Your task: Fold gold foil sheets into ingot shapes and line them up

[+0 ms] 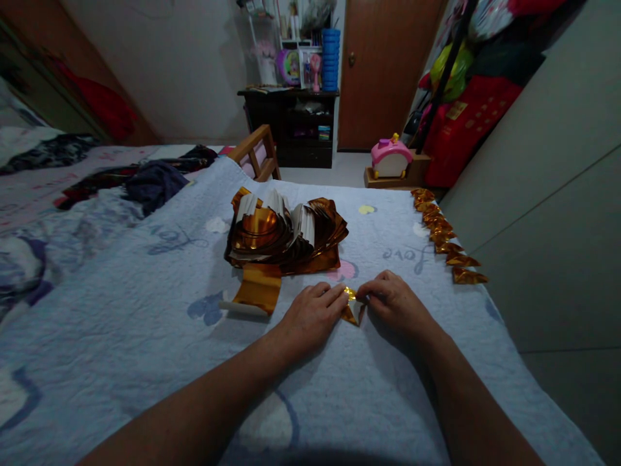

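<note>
A small folded piece of gold foil paper, with part of its white back showing, lies on the light blue bedspread between my hands. My left hand has its fingers together, holding down the paper's left side. At the right edge, my right hand is closed, thumb and index finger pinching the paper. Beyond my left hand lies a single curled gold sheet. Behind it sits a thick pile of gold foil sheets, bent and fanned out with white backs visible.
Several folded gold paper pieces form a row along the bedspread's right edge. Dark clothes lie on the left. A wooden chair stands past the far edge, near a pink and white toy. Pale panels rise on the right.
</note>
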A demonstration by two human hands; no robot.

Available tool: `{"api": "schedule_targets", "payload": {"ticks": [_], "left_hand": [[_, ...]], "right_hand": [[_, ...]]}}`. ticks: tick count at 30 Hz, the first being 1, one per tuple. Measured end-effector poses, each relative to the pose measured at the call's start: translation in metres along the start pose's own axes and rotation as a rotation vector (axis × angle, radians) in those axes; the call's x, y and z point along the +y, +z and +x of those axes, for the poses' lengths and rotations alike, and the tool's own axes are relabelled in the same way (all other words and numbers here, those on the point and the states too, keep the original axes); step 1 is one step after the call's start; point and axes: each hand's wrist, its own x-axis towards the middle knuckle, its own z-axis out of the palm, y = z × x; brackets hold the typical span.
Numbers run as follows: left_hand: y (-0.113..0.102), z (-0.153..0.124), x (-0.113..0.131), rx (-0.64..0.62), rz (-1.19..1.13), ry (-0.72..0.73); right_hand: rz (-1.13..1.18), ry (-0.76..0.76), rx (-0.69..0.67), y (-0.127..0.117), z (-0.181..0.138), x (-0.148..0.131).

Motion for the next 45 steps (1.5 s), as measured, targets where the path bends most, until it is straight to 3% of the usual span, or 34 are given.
{"api": "schedule_targets", "payload": {"ticks": [12,20,37,45], "left_hand": [[0.003,-0.002,-0.001,0.013,-0.029,0.001],[0.002,-0.002,0.001,0.011,-0.037,-0.041],[0.005,0.0,0.0,0.04,-0.051,-0.006],[0.006,-0.002,-0.001,0.045,-0.076,-0.013]], "right_hand": [[0.047,-0.001,0.003,-0.008,-0.003,0.01],[0.186,-0.069,0.071,0.01,-0.002,0.007],[0.015,-0.096,-0.042,0.015,0.005,-0.012],[0.172,-0.041,0.033,0.007,0.0,0.005]]}}
